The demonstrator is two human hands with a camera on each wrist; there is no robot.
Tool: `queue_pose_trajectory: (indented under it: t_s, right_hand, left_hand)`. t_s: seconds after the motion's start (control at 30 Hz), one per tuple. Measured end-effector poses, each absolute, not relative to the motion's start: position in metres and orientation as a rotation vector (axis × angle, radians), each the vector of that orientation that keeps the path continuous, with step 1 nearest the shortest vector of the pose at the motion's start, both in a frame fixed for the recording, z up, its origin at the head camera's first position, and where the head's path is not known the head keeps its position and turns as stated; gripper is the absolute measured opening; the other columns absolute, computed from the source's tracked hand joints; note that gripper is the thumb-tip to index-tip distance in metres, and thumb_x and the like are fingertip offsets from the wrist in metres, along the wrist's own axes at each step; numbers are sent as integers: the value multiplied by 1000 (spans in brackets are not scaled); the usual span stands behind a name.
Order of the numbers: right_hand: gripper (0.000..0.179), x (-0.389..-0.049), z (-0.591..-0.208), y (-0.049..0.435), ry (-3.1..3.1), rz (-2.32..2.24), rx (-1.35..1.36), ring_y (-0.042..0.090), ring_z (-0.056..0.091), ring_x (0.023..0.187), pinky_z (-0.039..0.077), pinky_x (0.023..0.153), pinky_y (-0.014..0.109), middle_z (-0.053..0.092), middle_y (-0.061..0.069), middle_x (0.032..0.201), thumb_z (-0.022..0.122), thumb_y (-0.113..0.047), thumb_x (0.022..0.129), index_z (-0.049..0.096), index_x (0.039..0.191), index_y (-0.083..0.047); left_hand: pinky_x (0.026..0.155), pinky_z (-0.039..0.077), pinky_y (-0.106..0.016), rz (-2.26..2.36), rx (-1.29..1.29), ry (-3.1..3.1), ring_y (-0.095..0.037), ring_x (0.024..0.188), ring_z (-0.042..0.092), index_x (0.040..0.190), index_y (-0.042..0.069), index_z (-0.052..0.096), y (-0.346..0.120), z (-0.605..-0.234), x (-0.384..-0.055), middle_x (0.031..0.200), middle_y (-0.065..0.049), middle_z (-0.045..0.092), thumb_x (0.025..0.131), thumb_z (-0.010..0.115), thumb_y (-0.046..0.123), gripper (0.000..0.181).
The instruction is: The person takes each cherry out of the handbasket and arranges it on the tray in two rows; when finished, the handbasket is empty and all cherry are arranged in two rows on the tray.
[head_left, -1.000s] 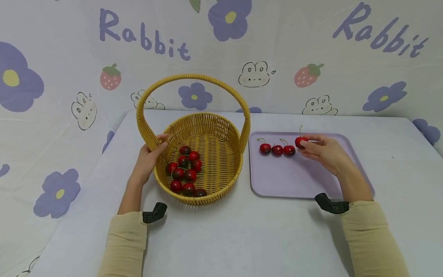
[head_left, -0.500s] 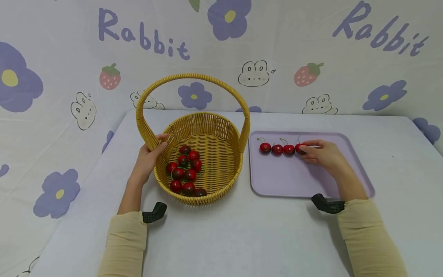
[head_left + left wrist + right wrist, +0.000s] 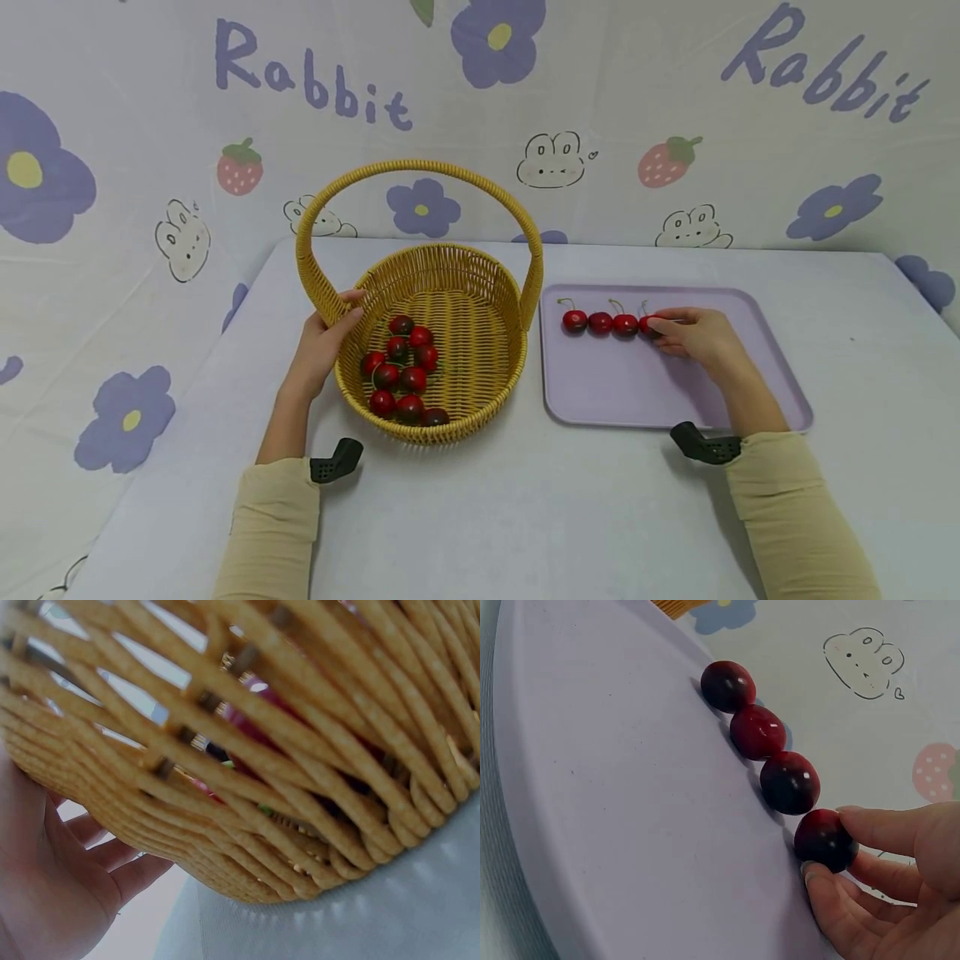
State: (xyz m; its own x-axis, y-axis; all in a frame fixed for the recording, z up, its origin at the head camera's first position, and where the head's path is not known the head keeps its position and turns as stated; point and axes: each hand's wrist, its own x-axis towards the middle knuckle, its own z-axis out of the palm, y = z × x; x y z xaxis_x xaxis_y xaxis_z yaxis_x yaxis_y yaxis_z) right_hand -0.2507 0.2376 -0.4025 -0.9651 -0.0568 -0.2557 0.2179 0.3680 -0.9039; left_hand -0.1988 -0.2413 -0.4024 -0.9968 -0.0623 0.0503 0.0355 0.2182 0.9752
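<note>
Cherry (image 3: 825,841), round, red-black: my right grip (image 3: 701,337) pinches it, just beside three matching cherries (image 3: 758,733) on lilac rectangular tray (image 3: 615,383); best released gently, in line. Left grip (image 3: 318,350) holds yellow wicker basket (image 3: 472,358).

"What kind of place is this?"

"A small staged recording corner, it seems; whether in a home, lab or studio, I can't tell."

"What gives that away?"

"A white table (image 3: 480,517) stands against a creased backdrop cloth (image 3: 450,112) printed with purple flowers (image 3: 517,50), strawberries (image 3: 240,169), rabbit faces (image 3: 551,162) and the lettering "Rabbit" (image 3: 311,87). The cloth runs along the left side too. And a black wrist camera (image 3: 334,463) sits by the cuff of each beige sleeve (image 3: 273,517)."
</note>
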Motion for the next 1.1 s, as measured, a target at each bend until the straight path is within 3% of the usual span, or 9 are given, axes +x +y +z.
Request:
queue_pose_trajectory:
  t_s: [0.27, 0.77, 1.1]
  right_hand:
    - [53, -250, -402, 236, 2441, -1590, 142, 0, 61, 75, 51, 74, 19, 59, 15, 114, 62, -21, 94, 47, 131, 14]
    - [55, -250, -400, 237, 2441, -1555, 229, -1, 59, 75, 50, 76, 19, 47, 26, 131, 56, -26, 97, 43, 136, 11]
    - [60, -249, -396, 245, 2410, -1566, 142, -1, 61, 74, 51, 75, 21, 51, 29, 120, 47, -30, 100, 35, 136, 17]
  left_hand:
    - [106, 27, -49, -1905, 47, -2401, -31, 128, 40, 139, 4, 47, -241, -404, -199, 141, -18, 43, 99, 51, 27, 46]
    - [106, 27, -48, -1916, 31, -2388, -31, 127, 40, 139, 3, 47, -241, -404, -200, 141, -18, 43, 100, 51, 26, 46]
    - [105, 28, -48, -1913, 30, -2384, -31, 127, 41, 138, 3, 47, -241, -404, -200, 141, -18, 43, 100, 51, 26, 45]
